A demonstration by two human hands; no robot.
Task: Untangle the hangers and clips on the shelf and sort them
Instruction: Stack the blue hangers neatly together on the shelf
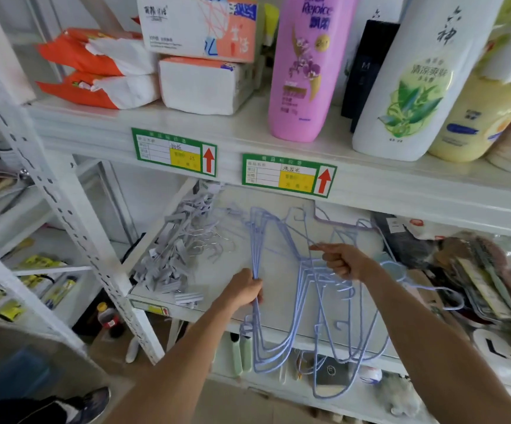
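Several pale blue wire hangers (266,347) lie tangled on the white middle shelf (217,270) and hang over its front edge. My left hand (245,290) grips one bunch of them by the wires. My right hand (342,261) pinches a second bunch (333,301) further right, its index finger pointing left. To the left on the same shelf sits a heap of grey clip hangers with metal hooks (171,255).
The upper shelf holds tissue packs (205,84), a pink shampoo bottle (306,68) and a white bottle (422,81). Combs and packaged goods (474,270) crowd the right of the middle shelf. A white perforated post (64,215) stands at the left. Items sit on the shelf below.
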